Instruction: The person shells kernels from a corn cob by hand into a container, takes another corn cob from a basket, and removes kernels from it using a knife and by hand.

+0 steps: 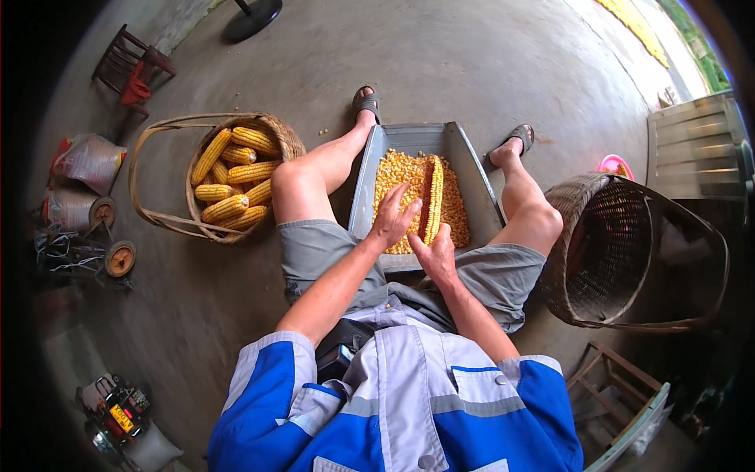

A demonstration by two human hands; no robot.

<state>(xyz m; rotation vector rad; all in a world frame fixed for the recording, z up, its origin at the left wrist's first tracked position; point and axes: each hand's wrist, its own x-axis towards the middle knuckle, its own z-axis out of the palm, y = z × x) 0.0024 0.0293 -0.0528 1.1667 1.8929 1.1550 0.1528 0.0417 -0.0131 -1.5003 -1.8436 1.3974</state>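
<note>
A corn ear [435,194] stands out over a grey metal trough [481,183] between my knees. Its right side carries yellow kernels, while a reddish strip on its left is bare of them. My right hand [439,252] grips the ear near its lower end, thumb on the left. Just left of the ear is my left hand [392,217], its fingers spread and nothing seen in it; whether a fingertip touches the ear I cannot tell. Loose corn kernels [392,171] cover the trough's floor under both hands.
Left of my knee, a wicker basket [290,138] holds several corn ears [240,172]. Another wicker basket [581,200] lies tipped at right, near a pink bowl [615,164]. A wooden chair [127,65], a wheeled cart [103,236] and sacks [91,159] stand at left.
</note>
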